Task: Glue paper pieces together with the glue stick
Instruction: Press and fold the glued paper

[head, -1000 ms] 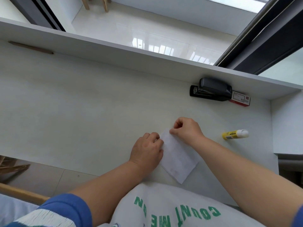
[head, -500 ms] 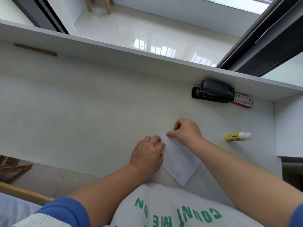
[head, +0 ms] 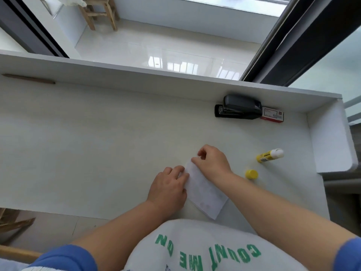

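Head view, looking down: a white paper piece (head: 205,190) lies flat and slanted on the pale worktop (head: 97,143), near its front edge. The left hand (head: 169,189) rests on the paper's left edge, fingers curled, pressing it down. The right hand (head: 214,163) has its grip pinched on the paper's far corner. The glue stick (head: 270,155) lies uncapped to the right, well apart from the paper, with its yellow cap (head: 251,174) just beside it. A black stapler (head: 239,110) sits at the back. The paper looks thin, light and floppy, likely to slide or crease; best held by corners and pressed flat.
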